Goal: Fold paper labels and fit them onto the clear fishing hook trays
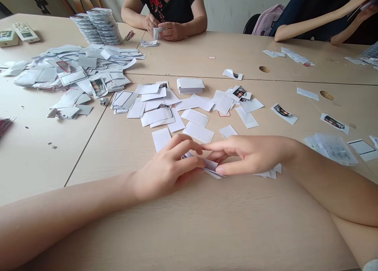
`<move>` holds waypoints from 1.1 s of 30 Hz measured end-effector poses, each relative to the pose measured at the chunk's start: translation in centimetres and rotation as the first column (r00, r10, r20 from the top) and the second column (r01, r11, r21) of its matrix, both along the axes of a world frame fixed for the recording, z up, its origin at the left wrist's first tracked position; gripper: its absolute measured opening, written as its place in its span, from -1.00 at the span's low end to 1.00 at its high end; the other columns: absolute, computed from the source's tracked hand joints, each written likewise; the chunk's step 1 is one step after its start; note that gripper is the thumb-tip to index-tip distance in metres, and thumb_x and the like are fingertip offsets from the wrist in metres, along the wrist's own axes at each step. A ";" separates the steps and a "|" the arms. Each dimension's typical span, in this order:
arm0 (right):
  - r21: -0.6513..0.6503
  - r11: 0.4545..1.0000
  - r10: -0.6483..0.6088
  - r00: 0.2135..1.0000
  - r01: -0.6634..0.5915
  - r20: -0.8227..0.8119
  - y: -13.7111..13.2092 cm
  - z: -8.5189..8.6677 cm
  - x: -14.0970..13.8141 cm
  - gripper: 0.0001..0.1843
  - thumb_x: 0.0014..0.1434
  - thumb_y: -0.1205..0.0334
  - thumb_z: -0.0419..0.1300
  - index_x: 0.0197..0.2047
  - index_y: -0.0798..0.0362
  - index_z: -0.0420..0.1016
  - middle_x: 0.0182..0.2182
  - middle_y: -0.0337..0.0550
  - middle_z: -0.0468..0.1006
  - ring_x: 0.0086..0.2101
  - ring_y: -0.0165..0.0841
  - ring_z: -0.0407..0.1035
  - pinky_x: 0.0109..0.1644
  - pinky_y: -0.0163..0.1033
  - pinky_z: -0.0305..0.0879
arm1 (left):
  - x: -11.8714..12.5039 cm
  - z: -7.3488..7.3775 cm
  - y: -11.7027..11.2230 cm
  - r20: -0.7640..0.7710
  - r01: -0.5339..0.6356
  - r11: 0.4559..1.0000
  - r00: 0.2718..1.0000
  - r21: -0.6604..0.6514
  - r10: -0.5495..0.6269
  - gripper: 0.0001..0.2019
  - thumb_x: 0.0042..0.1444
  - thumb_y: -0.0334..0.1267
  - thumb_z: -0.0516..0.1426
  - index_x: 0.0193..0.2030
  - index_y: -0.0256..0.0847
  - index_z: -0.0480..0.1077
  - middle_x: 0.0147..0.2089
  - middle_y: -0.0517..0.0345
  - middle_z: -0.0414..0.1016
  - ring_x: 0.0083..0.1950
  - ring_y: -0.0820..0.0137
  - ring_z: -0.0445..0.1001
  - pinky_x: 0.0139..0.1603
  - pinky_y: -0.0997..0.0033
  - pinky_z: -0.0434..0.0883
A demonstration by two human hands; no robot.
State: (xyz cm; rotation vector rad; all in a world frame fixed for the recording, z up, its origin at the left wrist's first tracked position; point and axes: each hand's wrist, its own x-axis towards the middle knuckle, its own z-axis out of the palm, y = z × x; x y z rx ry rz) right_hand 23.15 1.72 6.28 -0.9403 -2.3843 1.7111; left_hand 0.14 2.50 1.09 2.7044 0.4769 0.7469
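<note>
held cards (211,165) partly hidden by fingers (190,162), reddish bundle (5,127) cut off by left edge

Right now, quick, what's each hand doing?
Left hand: curled closed, holding a few white cards.
Right hand: thumb and fingers at the cards' right end; grip cannot be told.

Bright, even indoor light, diffuse; source out of frame. Shadows soft: darker patch on the desk (191,227) at 8 o'clock, below the left forearm (73,204), faint shading under the left hand (165,168). White cards (198,132) near centre very pale, detail slight. Mild sheen on the clear plastic bags (330,148), 3 o'clock. Wide-angle stretch toward the edges, forearms at 8 and 4 o'clock look elongated. Fine print too small to read. Dark reddish item (5,127) at 9 o'clock blurry. Pixelated block at 2 o'clock.
</note>
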 end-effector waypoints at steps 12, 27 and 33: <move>0.666 0.665 -0.609 0.762 0.339 0.219 1.7 -4.7 -0.8 -0.78 0.12 0.12 0.23 -0.22 0.07 0.40 -0.15 -0.08 0.43 -0.06 -0.20 0.30 0.07 -0.04 0.12 | 0.0 -0.1 0.0 -0.013 0.049 0.998 0.999 -0.038 -0.049 -0.84 0.20 -0.44 0.06 -0.10 -0.20 0.34 -0.32 0.18 0.50 -0.31 0.50 0.44 -0.18 0.44 0.33; 0.464 0.848 -0.374 0.909 0.256 0.182 0.6 -3.1 -0.6 -0.74 0.09 0.26 0.16 -0.10 0.01 0.38 -0.31 -0.20 0.43 -0.28 -0.34 0.29 -0.24 -0.24 0.19 | 0.0 -0.1 0.2 -0.001 -0.018 0.999 1.000 -0.046 0.018 -0.85 0.10 -0.50 0.10 -0.27 -0.16 0.40 -0.20 0.07 0.44 0.03 0.28 0.31 -0.06 0.28 0.40; 0.278 0.921 -0.298 0.954 0.275 0.044 0.4 -1.9 -0.5 -0.86 0.16 0.18 0.15 -0.21 0.02 0.42 -0.23 -0.18 0.41 -0.33 -0.42 0.30 -0.32 -0.31 0.20 | -0.1 -0.1 0.3 0.003 -0.151 0.985 0.988 -0.088 0.152 -0.94 0.11 -0.40 0.15 -0.28 -0.16 0.38 0.11 0.03 0.30 0.24 0.18 0.17 0.18 0.04 0.27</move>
